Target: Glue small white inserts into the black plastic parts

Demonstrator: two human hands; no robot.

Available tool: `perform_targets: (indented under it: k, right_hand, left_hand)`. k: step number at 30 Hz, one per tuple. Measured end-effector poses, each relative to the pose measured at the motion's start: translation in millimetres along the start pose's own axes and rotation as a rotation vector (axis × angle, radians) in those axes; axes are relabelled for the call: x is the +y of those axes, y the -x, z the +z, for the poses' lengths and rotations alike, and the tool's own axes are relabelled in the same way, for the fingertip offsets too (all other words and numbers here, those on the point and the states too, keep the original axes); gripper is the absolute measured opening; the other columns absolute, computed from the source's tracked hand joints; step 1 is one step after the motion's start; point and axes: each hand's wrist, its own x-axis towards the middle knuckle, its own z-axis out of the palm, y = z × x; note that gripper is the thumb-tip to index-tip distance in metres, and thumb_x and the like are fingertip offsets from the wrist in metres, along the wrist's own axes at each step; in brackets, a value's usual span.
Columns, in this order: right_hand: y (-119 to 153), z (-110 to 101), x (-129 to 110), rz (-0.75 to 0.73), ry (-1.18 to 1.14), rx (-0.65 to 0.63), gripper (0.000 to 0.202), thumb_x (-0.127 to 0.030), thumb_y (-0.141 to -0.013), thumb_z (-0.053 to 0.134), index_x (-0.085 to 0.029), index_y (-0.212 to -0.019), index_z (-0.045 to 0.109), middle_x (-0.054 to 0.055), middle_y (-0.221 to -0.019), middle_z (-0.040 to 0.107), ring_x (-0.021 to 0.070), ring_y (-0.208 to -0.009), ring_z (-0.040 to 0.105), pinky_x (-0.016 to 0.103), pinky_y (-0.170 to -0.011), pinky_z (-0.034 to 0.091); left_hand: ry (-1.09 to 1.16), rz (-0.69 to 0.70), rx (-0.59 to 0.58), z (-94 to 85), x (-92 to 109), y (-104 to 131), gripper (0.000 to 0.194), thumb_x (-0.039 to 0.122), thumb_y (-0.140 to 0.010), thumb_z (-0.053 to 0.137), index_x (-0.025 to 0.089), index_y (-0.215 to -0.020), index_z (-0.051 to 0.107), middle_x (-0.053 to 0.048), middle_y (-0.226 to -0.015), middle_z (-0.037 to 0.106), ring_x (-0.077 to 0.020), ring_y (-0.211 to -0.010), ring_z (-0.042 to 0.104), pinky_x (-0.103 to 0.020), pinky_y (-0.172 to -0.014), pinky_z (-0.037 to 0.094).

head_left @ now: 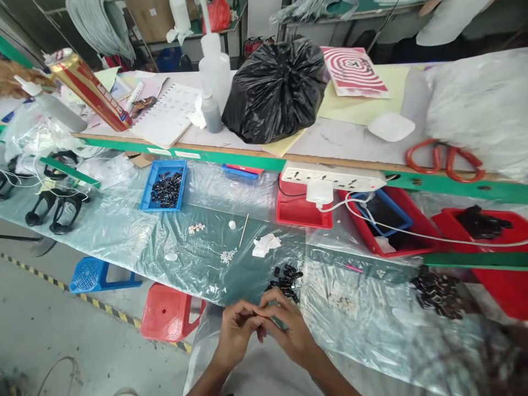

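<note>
My left hand and my right hand meet at the fingertips by the front edge of the plastic-covered table. Both are pinched closed; whatever lies between the fingers is hidden. Just beyond them is a pile of small black parts. Farther up lie small white pieces, a crumpled white tissue, a thin wooden stick and a small group of beige pieces. A blue tray at the back left holds more black parts.
A shelf edge runs across the back, with a power strip and hanging white cable. Red bins stand beneath it. Red-handled scissors lie on the shelf. Stools stand at the left.
</note>
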Motion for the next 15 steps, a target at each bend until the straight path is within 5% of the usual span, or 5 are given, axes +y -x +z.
perform_targets:
  k: [5,10,15]
  right_hand:
    - [-29.7,44.6,34.1,0.148,-0.071,-0.147,0.023,-0.044,-0.089,0.066,-0.029,-0.103,0.076,0.003,-0.098,0.071,0.0186,-0.085,0.071,0.035,-0.077,0.062]
    - [-109.9,93.7,93.9,0.336,0.103,0.160,0.031,-0.040,-0.099,0.055,-0.014,-0.111,0.065,0.004,-0.100,0.070,0.0137,-0.086,0.068,0.031,-0.076,0.061]
    - [-163.5,140.9,102.4,0.372,0.250,0.333,0.034,-0.038,-0.096,0.061,-0.014,-0.121,0.062,0.008,-0.119,0.066,0.0183,-0.102,0.067,0.039,-0.089,0.060]
  left_hand:
    - [-0.194,0.009,-0.063,-90.0,-14.3,22.8,0.030,0.048,-0.089,0.062,0.019,-0.089,0.067,-0.001,-0.073,0.066,-0.0147,-0.063,0.061,-0.028,-0.061,0.053]
    - [-0.440,0.051,-0.114,-198.1,-10.0,62.1,0.014,0.035,-0.093,0.054,0.026,-0.092,0.064,0.003,-0.075,0.064,-0.0171,-0.071,0.059,-0.030,-0.071,0.049]
    - [-0.617,0.080,-0.067,-265.3,-10.1,97.7,0.020,0.039,-0.092,0.049,0.029,-0.075,0.055,0.008,-0.059,0.052,-0.0162,-0.057,0.054,-0.027,-0.055,0.044]
